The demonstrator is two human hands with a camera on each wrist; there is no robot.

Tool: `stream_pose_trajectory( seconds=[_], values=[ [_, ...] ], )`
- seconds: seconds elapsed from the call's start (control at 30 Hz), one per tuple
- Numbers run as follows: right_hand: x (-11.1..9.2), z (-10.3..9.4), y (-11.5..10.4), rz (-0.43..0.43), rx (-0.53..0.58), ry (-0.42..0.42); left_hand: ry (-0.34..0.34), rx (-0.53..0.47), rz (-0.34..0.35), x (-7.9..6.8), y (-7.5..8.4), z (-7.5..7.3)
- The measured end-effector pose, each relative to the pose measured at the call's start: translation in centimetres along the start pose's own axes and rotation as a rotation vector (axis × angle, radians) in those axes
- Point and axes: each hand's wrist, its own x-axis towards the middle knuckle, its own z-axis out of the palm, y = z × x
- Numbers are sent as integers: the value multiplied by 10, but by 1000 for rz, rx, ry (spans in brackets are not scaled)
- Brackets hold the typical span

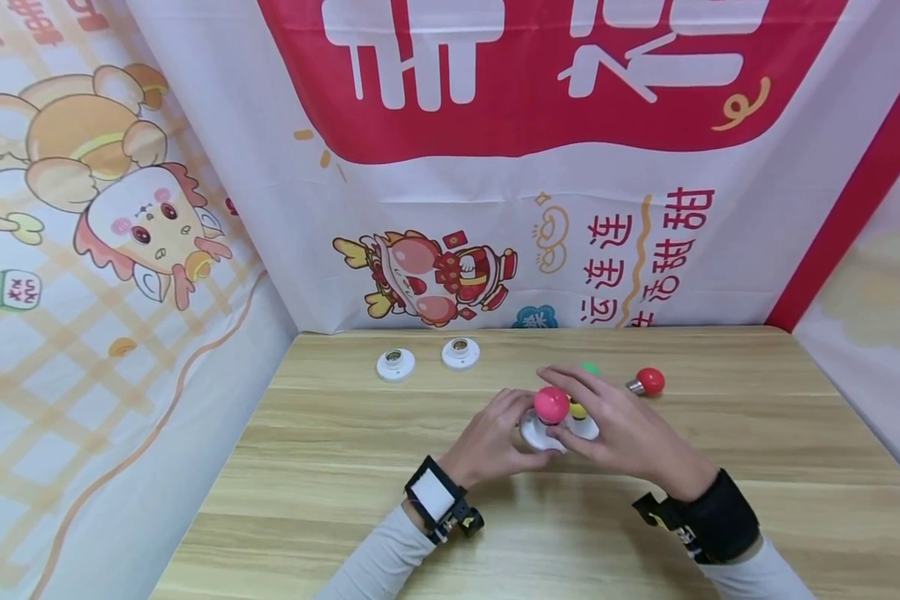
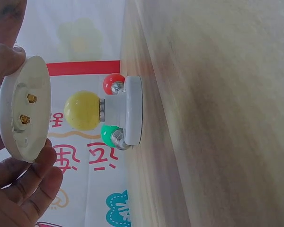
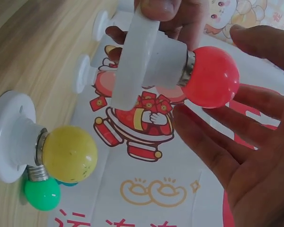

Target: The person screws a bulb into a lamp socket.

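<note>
Left hand (image 1: 492,437) pinches white socket (image 3: 149,61); pinkish-red bulb (image 3: 213,77) fitted; right hand (image 1: 621,423) spread around bulb

A table (image 1: 330,517) with a light wood grain carries the things. Near its far edge sit two round white sockets (image 1: 461,353), side by side but apart, their tops open. Another white socket (image 3: 10,137) stands upright, a yellow bulb (image 3: 70,153) fitted in it – a green bulb (image 3: 42,193) and a red bulb (image 1: 650,381) lie beyond, loose on the wood.
</note>
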Motion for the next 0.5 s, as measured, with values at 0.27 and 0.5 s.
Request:
stream_pose_trajectory(
  seconds=[0.27, 0.5],
  values=[
    [-1, -5, 0, -29, 13, 14, 4, 2, 1, 0, 1, -1],
    [1, -2, 3, -116, 20, -6, 9, 15, 10, -1, 0, 0]
  ],
)
